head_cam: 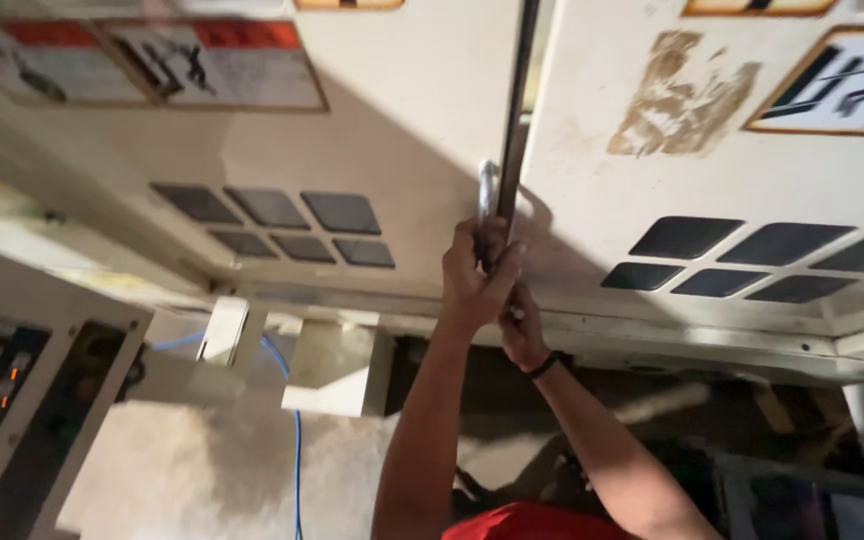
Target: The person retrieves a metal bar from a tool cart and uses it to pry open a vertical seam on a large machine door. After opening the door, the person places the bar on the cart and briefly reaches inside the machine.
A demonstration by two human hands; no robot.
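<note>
1. Your left hand (474, 275) is raised and wrapped tight around the handle (488, 195), a small silvery metal grip at the edge of the left door (402, 130).
2. Your right hand (522, 330) sits just below the handle, touching your left hand from beneath; its fingers curl in, but you cannot tell from here what they pinch, if anything.
3. A black band (544, 366) circles your right wrist, below the handle.
4. The handle stands beside the dark seam (518, 100) that runs up between the left door and the right door (672, 170), both cream-coloured.
5. Left of the handle, the left door carries 6 dark square vents (277, 222) in 2 rows; right of it, the right door carries a like group of vents (752, 258).
6. Up and to the right of the handle, a brown scuffed patch (677, 95) marks the right door.
7. Framed stickers (152, 62) sit well up and left of the handle.
8. Below and left of the handle, a blue cable (297, 440) hangs down past a cream bracket (337, 370).
9. Under the handle, at the bottom edge, a red cloth (532, 522) shows between your arms.
</note>
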